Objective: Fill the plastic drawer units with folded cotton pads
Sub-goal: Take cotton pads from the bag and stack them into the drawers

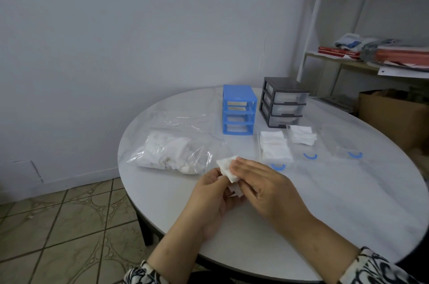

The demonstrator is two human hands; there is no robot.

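Both hands are working one pad (228,167) just above the table (301,214). The left hand (214,193) is curling its fingers under and around the pad's lower edge, holding it up, while the right hand (262,184) is laying nearly straight fingers flat across its top — pressing, it seems, to set a fold rather than to grip. The pad's free corner is sticking out beyond the right fingertips, toward the bag (169,153).

That bag of loose pads is lying just past the left fingers, close enough for a short reach to the next one. Beyond the right fingertips three clear drawers are lying pulled out, blue handles toward the person: the nearest drawer (275,146) is holding a stack of folded pads, another (301,137) is holding a looser pile, and the third (348,151) looks bare. Farther off, the blue unit (239,109) is standing with its slots open — probably awaiting those drawers — beside the grey unit (283,100), whose drawers are in.
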